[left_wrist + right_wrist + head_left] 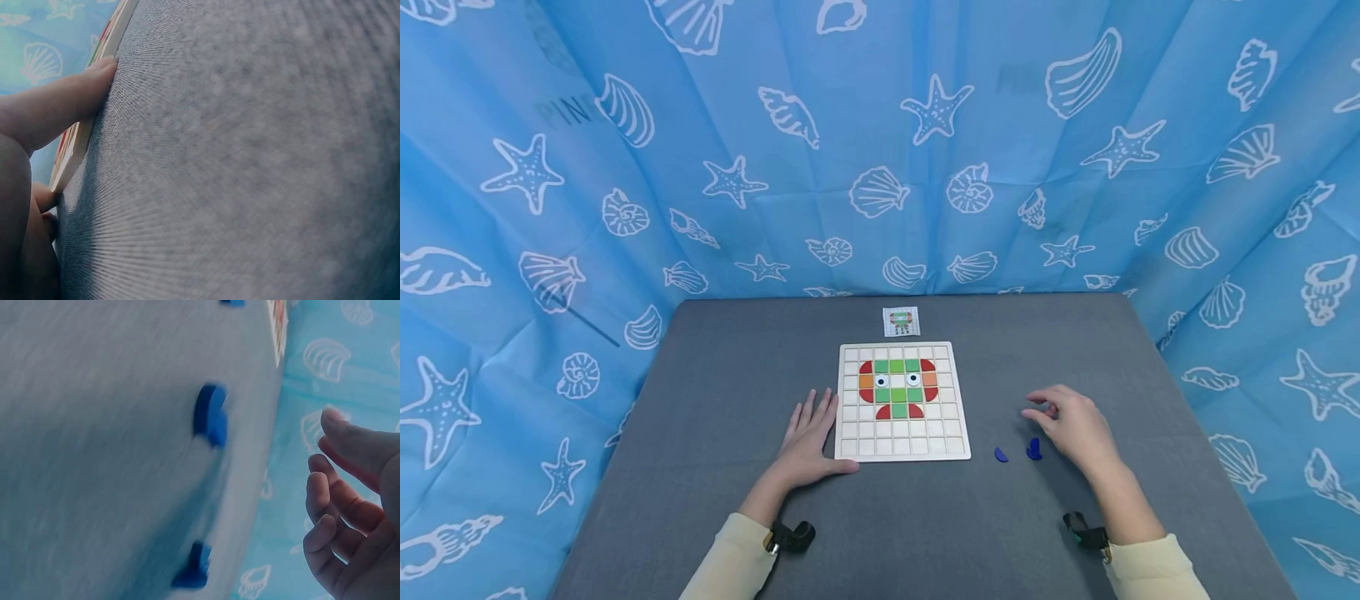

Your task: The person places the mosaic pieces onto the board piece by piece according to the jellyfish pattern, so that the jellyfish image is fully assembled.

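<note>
A square white grid board lies flat, bearing red, green and orange pieces and two eye pieces arranged as a figure. My left hand rests at its near left corner, fingers straight along the left side and thumb along the front edge. Above the table to the right, my right hand is raised with loosely bent fingers, a gap between thumb and forefinger, holding nothing. Just below it sit overlapping blue pieces. Nearer the board lies a blue half-round piece. The right wrist view shows another blue piece.
Behind the board, a small picture card shows a similar coloured figure on a grid. Grey cloth covers the table. A blue curtain with white shells and starfish hangs around the back and sides.
</note>
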`<state>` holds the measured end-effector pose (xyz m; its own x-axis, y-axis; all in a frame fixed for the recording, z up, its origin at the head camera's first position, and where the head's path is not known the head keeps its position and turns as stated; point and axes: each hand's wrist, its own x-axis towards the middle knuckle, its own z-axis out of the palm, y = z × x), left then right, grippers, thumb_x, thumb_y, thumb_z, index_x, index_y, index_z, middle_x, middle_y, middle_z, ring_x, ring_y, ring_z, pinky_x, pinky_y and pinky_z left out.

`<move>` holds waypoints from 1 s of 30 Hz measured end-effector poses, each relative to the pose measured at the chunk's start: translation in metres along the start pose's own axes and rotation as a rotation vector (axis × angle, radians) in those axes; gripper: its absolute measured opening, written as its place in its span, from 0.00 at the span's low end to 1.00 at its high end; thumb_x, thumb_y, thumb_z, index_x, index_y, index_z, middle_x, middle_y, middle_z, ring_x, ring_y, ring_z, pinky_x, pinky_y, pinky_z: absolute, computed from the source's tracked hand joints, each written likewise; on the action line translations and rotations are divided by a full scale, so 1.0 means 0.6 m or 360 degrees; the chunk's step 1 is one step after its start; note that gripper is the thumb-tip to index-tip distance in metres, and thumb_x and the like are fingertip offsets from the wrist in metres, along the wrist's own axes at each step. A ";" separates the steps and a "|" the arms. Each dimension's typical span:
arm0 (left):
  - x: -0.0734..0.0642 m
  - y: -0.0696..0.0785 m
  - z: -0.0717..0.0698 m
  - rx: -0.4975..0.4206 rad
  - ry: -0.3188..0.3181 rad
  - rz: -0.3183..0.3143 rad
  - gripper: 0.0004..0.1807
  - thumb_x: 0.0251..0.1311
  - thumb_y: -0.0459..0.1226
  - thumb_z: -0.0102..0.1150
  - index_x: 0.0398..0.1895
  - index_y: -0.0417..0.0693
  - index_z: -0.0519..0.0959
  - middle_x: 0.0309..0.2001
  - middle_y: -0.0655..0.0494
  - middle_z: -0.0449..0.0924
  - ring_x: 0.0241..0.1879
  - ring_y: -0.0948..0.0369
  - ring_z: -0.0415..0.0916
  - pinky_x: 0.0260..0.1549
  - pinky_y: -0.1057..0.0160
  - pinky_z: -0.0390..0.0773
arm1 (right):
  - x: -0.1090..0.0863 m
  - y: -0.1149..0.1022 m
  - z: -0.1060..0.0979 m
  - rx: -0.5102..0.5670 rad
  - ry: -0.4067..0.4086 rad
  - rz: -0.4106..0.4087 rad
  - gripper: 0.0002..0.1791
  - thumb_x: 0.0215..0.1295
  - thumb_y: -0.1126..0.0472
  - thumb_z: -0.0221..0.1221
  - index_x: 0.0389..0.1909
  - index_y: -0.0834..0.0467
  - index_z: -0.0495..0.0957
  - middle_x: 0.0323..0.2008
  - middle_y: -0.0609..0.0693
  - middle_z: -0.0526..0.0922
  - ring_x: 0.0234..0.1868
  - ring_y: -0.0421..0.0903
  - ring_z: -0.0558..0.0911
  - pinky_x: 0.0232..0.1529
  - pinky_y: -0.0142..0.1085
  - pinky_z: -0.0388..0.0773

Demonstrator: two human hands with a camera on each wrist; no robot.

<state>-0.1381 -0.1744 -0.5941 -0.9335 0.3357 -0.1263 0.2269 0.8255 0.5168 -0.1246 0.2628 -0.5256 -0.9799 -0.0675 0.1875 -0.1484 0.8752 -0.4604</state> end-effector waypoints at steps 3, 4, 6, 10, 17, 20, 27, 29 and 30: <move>0.000 0.000 0.000 -0.0001 0.0006 -0.0003 0.71 0.43 0.71 0.69 0.83 0.50 0.43 0.83 0.52 0.36 0.81 0.48 0.24 0.77 0.41 0.31 | -0.007 0.017 -0.005 -0.0023 0.0024 0.0012 0.14 0.60 0.59 0.71 0.47 0.59 0.87 0.43 0.57 0.85 0.30 0.45 0.77 0.27 0.37 0.71; 0.000 0.000 0.000 0.0000 0.0005 -0.0006 0.71 0.43 0.71 0.69 0.83 0.50 0.43 0.83 0.52 0.36 0.81 0.48 0.24 0.77 0.41 0.31 | -0.009 0.022 -0.007 -0.0027 0.0028 0.0017 0.15 0.61 0.59 0.71 0.47 0.59 0.87 0.43 0.57 0.85 0.30 0.45 0.77 0.27 0.37 0.70; 0.000 0.000 -0.001 0.0000 0.0011 -0.0006 0.71 0.42 0.71 0.69 0.83 0.50 0.43 0.83 0.52 0.36 0.81 0.48 0.24 0.77 0.41 0.32 | -0.012 0.030 -0.010 -0.0041 0.0035 0.0039 0.15 0.61 0.59 0.71 0.48 0.59 0.87 0.43 0.58 0.85 0.31 0.45 0.78 0.28 0.38 0.71; -0.001 0.000 0.000 0.0002 0.0009 -0.0016 0.71 0.42 0.72 0.68 0.83 0.50 0.43 0.83 0.52 0.36 0.81 0.48 0.24 0.77 0.41 0.32 | -0.019 0.046 -0.014 -0.0069 -0.0015 0.0150 0.19 0.62 0.56 0.70 0.52 0.61 0.85 0.46 0.62 0.84 0.35 0.52 0.81 0.32 0.47 0.78; 0.000 -0.001 0.001 0.0012 0.0005 -0.0021 0.71 0.43 0.72 0.68 0.83 0.50 0.43 0.83 0.53 0.36 0.81 0.49 0.24 0.77 0.41 0.32 | -0.025 0.074 -0.017 -0.0132 -0.0202 0.0371 0.33 0.62 0.49 0.69 0.59 0.68 0.76 0.54 0.72 0.77 0.50 0.68 0.80 0.47 0.64 0.75; 0.000 -0.001 0.000 0.0019 0.0001 -0.0024 0.71 0.42 0.72 0.68 0.83 0.50 0.42 0.83 0.53 0.36 0.81 0.49 0.24 0.77 0.41 0.32 | -0.026 0.082 -0.014 -0.0110 -0.0244 0.0399 0.32 0.61 0.51 0.70 0.56 0.72 0.75 0.50 0.73 0.78 0.49 0.68 0.78 0.46 0.63 0.74; 0.001 -0.001 0.001 0.0017 -0.0001 -0.0023 0.71 0.42 0.72 0.68 0.83 0.51 0.43 0.83 0.53 0.36 0.81 0.49 0.24 0.77 0.42 0.32 | -0.029 0.090 -0.005 -0.0042 -0.0259 0.0410 0.19 0.64 0.60 0.67 0.48 0.71 0.78 0.41 0.68 0.81 0.40 0.60 0.82 0.39 0.55 0.77; 0.001 -0.001 0.002 0.0026 -0.0001 -0.0026 0.72 0.42 0.73 0.68 0.83 0.51 0.43 0.83 0.53 0.36 0.81 0.50 0.24 0.77 0.42 0.31 | -0.029 0.091 -0.005 -0.0034 -0.0255 0.0409 0.18 0.65 0.61 0.67 0.47 0.71 0.79 0.40 0.67 0.81 0.39 0.59 0.82 0.39 0.55 0.77; 0.001 -0.001 0.002 0.0029 -0.0002 -0.0027 0.72 0.42 0.73 0.67 0.83 0.51 0.42 0.83 0.54 0.35 0.81 0.50 0.23 0.77 0.42 0.31 | -0.029 0.091 -0.005 -0.0033 -0.0254 0.0408 0.17 0.65 0.61 0.66 0.47 0.71 0.79 0.40 0.67 0.81 0.39 0.59 0.82 0.38 0.55 0.77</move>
<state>-0.1383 -0.1741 -0.5955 -0.9370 0.3219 -0.1359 0.2159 0.8391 0.4992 -0.1152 0.3133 -0.5516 -0.9939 0.0840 -0.0719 0.1076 0.8830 -0.4568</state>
